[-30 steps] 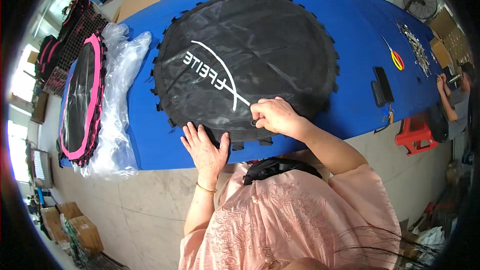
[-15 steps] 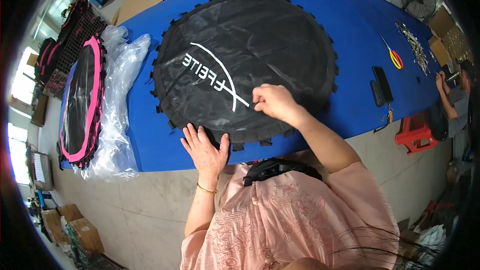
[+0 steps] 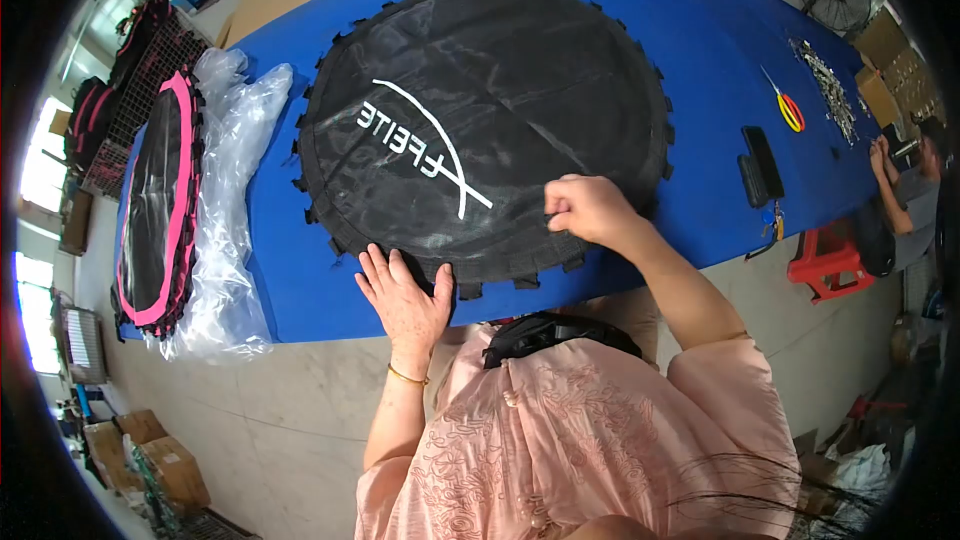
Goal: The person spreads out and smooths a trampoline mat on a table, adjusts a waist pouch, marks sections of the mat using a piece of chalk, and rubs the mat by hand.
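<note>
A round black trampoline mat (image 3: 520, 90) with tabs around its rim and white lettering lies flat on the blue table (image 3: 720, 60). My left hand (image 3: 405, 298) rests with fingers spread on the near-left rim of the mat. Over the near right part of the mat, my right hand (image 3: 592, 212) is closed, fingertips pinched together at a small dark bit that I cannot make out. The white logo lies to the left of this hand.
At left are a pink-edged black mat (image 3: 160, 200) and clear plastic (image 3: 230, 210). Scissors (image 3: 788, 110), a phone (image 3: 762, 165), keys (image 3: 772, 220) and metal pieces (image 3: 830, 95) lie right. A person (image 3: 910, 180) sits beyond a red stool (image 3: 828, 265).
My right hand has moved right across the mat, away from the white logo, still closed. My left hand stays spread on the near rim. The view has shifted slightly.
</note>
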### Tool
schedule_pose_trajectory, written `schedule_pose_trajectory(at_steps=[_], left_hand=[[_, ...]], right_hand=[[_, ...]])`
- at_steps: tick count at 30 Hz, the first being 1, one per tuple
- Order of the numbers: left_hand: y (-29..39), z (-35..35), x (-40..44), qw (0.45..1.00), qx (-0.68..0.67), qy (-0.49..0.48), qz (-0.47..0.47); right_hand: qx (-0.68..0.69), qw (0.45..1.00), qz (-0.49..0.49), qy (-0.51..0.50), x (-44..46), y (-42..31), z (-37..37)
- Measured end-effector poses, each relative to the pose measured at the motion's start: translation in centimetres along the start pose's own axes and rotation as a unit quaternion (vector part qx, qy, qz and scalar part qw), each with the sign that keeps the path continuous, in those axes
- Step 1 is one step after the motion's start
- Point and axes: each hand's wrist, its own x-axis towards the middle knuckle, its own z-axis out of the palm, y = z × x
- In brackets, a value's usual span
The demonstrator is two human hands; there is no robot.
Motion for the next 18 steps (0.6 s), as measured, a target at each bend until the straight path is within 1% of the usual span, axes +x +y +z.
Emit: schedule_pose_trajectory(at_steps=[3, 5, 7, 9, 11, 13, 14, 15, 17, 18], left_hand=[[-0.1, 0.0, -0.1, 1.000, -0.003, 0.001, -0.001], [-0.2, 0.0, -0.1, 1.000, -0.004, 0.001, -0.004], [-0.1, 0.0, 0.0, 1.000, -0.012, -0.003, -0.007], [-0.2, 0.0, 0.0, 1.000, -0.012, -0.001, -0.010], [0.0, -0.2, 0.0, 1.000, -0.016, -0.004, -0.009], [0.0, -0.2, 0.0, 1.000, -0.014, -0.003, -0.010], [0.0, -0.2, 0.1, 1.000, -0.011, -0.003, -0.007], [0.0, -0.1, 0.1, 1.000, -0.013, -0.004, -0.004], [0.0, 0.0, 0.0, 1.000, -0.010, 0.000, -0.006], [0.0, 0.0, 0.0, 1.000, -0.010, 0.001, -0.005]], right_hand=[[0.003, 0.996, -0.088, -0.031, 1.4, -2.7, 2.4], [-0.063, 0.988, -0.140, 0.008, 1.4, -4.5, 3.7], [-0.083, 0.984, -0.155, 0.019, 1.2, -4.5, 3.5], [-0.031, 0.994, -0.102, -0.005, 1.2, -3.0, 2.5], [-0.010, 0.998, -0.050, 0.028, 0.8, -1.4, 1.0], [0.007, 0.999, 0.003, 0.042, 1.0, -0.7, -0.3], [0.018, 0.999, 0.021, 0.026, 1.4, -0.6, -0.6], [0.018, 0.999, 0.023, 0.028, 1.9, -0.5, -0.2], [-0.020, 0.998, -0.031, 0.051, 3.3, -0.9, 1.5], [-0.018, 0.999, -0.031, 0.037, 3.7, -2.4, 1.9]])
